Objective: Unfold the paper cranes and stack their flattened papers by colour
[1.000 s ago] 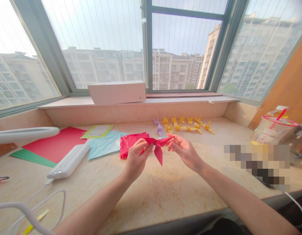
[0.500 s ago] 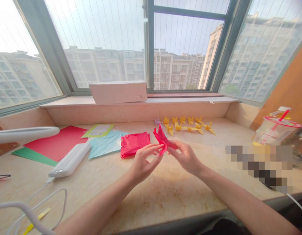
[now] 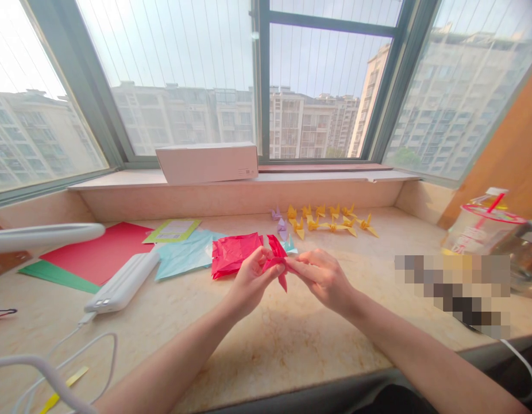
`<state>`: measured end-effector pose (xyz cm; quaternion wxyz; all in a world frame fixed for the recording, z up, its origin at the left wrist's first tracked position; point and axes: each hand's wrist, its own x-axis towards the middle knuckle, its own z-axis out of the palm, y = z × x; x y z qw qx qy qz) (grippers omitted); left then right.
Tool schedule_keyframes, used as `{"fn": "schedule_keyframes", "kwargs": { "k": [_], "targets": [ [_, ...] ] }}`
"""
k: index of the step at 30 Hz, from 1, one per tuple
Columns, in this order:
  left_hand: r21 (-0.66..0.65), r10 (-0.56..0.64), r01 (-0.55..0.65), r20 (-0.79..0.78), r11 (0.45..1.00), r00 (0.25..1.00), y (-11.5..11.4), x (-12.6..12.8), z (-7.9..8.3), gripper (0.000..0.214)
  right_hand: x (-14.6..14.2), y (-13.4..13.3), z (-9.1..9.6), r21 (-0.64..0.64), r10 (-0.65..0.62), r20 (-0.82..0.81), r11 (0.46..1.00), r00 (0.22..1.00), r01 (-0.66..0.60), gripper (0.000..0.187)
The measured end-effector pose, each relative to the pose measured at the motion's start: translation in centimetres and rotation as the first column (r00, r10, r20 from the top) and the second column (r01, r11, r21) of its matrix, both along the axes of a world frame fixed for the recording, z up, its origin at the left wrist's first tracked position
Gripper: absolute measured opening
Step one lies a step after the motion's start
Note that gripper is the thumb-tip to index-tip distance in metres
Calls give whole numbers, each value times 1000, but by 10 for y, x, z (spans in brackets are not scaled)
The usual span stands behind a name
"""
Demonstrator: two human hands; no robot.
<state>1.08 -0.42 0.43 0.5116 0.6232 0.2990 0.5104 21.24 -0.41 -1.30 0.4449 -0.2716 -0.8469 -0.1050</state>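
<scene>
A red origami crane [image 3: 278, 247], partly covered by fingers, is held between both hands above the stone counter. My left hand [image 3: 255, 279] pinches it from the left side, thumb across the folded paper. On the other side, the fingertips of my right hand [image 3: 324, 276] are closed on its right part. One red point hangs down below the fingers. Just behind lie a light blue folded piece [image 3: 289, 246] and two lilac paper cranes [image 3: 282, 228]. Several yellow paper cranes [image 3: 332, 227] stand in rows at the back of the counter.
Left of the hands lie a crumpled red packet [image 3: 235, 254], a light blue packet [image 3: 186, 256], red sheets [image 3: 104, 250] and a white power bank [image 3: 122, 284] with a cable. A lidded cup with a straw [image 3: 481, 227] stands right. A white box [image 3: 208, 163] rests on the sill.
The red paper has been lowered and turned, and one point now faces down. My right fingers have closed in on it. The lilac and blue pieces behind now show more.
</scene>
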Motion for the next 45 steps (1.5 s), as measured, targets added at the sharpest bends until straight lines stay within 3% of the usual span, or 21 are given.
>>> {"fn": "schedule_keyframes", "kwargs": {
  "k": [3, 9, 15, 19, 29, 39, 42, 45],
  "targets": [
    [29, 55, -54, -15, 998, 998, -3, 1, 6, 26, -1, 0, 0, -2, 24, -29, 1000, 999, -24, 40],
    [52, 0, -4, 68, 999, 998, 0, -1, 2, 18, -2, 0, 2, -10, 78, -111, 997, 991, -79, 42],
    [41, -35, 29, 157, 999, 987, 10, -5, -9, 17, -3, 0, -2, -167, 175, -148, 966, 973, -200, 30],
    [-33, -59, 63, 110, 997, 992, 7, -4, -10, 21, -7, -2, -4, -256, 113, -223, 951, 968, -170, 27],
    [-91, 2, 3, 57, 996, 998, 1, 3, -6, 24, -10, -3, 3, -421, 28, -311, 892, 950, -164, 18],
    [6, 43, -42, -87, 999, 995, 1, 1, -7, 18, -11, -1, 2, -481, -80, -391, 867, 917, -129, 11],
    [-16, -11, 9, -100, 1000, 995, -1, 1, -7, 20, -11, 4, 2, -539, -89, -516, 807, 852, -242, 25],
    [-63, -110, 103, -108, 993, 988, -3, 1, -6, 22, -11, 7, 4, -589, -23, -660, 636, 751, -498, 54]
  ]
}}
